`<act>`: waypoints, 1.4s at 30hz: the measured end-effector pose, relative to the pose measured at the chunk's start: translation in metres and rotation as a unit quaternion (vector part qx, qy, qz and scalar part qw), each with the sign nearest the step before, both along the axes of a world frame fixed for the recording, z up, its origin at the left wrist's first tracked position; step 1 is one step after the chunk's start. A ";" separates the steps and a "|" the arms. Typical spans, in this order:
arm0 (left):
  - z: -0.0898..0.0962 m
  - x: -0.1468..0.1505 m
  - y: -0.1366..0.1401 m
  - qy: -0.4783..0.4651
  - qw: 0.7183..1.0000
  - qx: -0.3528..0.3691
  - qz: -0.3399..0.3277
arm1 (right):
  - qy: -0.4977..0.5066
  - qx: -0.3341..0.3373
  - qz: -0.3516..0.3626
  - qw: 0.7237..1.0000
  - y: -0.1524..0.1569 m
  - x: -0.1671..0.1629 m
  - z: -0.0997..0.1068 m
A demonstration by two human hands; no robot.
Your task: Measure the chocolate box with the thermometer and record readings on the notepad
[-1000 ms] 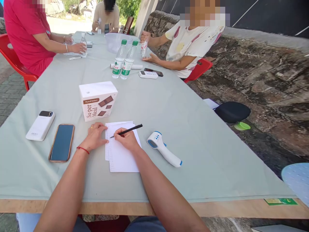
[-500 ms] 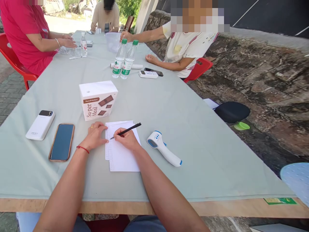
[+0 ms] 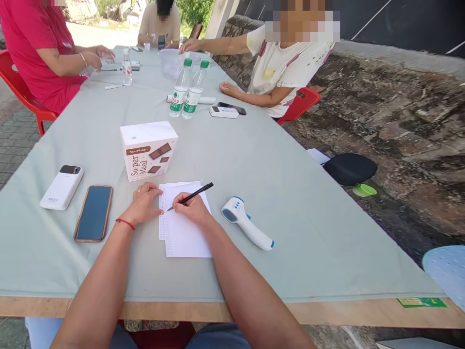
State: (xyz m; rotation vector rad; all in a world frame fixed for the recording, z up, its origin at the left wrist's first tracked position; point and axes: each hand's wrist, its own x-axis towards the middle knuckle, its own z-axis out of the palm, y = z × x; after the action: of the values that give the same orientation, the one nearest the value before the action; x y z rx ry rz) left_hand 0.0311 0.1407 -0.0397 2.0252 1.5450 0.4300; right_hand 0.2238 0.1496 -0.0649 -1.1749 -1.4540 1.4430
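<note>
Over the paper sheets (image 3: 187, 242), I'm remotely watching the right hand (image 3: 192, 209) pinching a black pen (image 3: 198, 192), fingers curled round it, tip pointing toward eight o'clock. At the sheets' nine-o'clock edge, the left hand (image 3: 143, 203) is lying half-spread, clasping nothing, thumb seemingly touching paper. Were that thumb lifting, I'm judging, the loosely overlapping sheets could be slipping and skewing the pen's line. Farther out, a smartphone (image 3: 93, 213) is lying at nine, an infrared thermometer (image 3: 247, 226) at three; a NutriMotion box (image 3: 150, 154) is standing at eleven.
</note>
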 end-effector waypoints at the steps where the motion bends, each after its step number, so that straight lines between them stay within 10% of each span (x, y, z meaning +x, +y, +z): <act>1: 0.000 0.000 0.000 0.000 1.000 0.000 0.000 | 0.001 -0.004 0.003 1.000 0.001 0.000 0.000; 8: 0.003 0.001 0.000 0.027 1.000 0.012 -0.011 | -0.010 -0.014 0.016 1.000 -0.006 0.007 0.010; 14: 0.002 0.002 0.000 0.020 1.000 0.008 -0.008 | -0.048 0.129 -0.132 0.982 -0.041 0.032 0.011; 26: 0.003 0.004 -0.003 0.025 1.000 0.009 -0.006 | -0.218 0.249 -0.194 0.924 -0.139 0.068 -0.008; 42: -0.004 -0.001 -0.004 0.026 0.999 0.023 -0.014 | -0.196 0.116 -0.322 0.919 -0.157 0.085 -0.029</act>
State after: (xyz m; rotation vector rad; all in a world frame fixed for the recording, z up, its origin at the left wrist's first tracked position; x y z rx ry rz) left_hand 0.0303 0.1365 -0.0436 2.1072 1.5484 0.4074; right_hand 0.3089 -0.0075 -0.0936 -1.6464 -1.2614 0.5896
